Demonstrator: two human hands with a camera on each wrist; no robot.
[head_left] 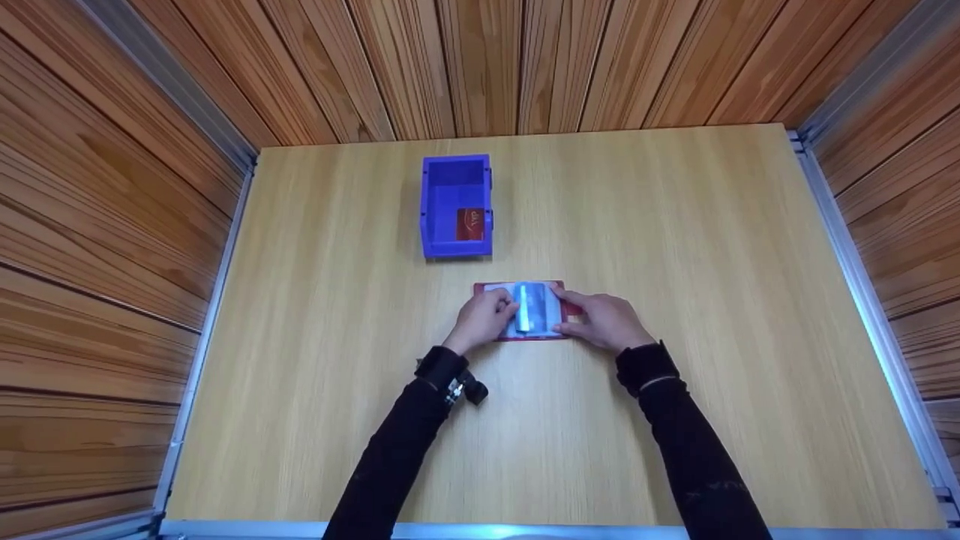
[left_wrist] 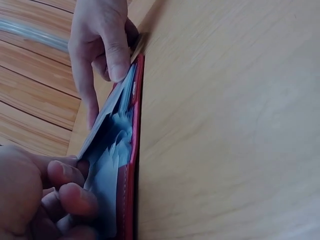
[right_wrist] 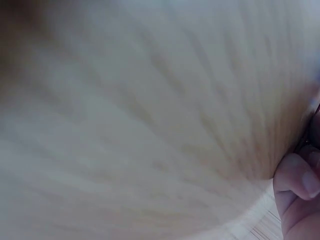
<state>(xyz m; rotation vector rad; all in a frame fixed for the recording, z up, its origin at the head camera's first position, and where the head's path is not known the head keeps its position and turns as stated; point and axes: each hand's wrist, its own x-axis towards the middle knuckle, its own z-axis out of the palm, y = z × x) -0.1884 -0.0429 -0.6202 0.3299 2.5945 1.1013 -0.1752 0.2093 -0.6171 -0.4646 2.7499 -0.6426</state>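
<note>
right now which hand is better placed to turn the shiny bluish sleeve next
Probably the left hand: its curled fingers are at the lifted edge of the shiny sleeve, while the right hand grips the opposite side of the red holder.

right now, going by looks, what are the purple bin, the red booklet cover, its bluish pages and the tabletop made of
Purple bin: probably moulded plastic, smooth and evenly coloured.
Red booklet cover: perhaps leather or imitation leather, finish unclear, with what looks like stitching near its edge.
Bluish pages: likely glossy plastic film, catching bright glare.
Tabletop: wood or wood-effect laminate, with pale, fine grain.
</note>
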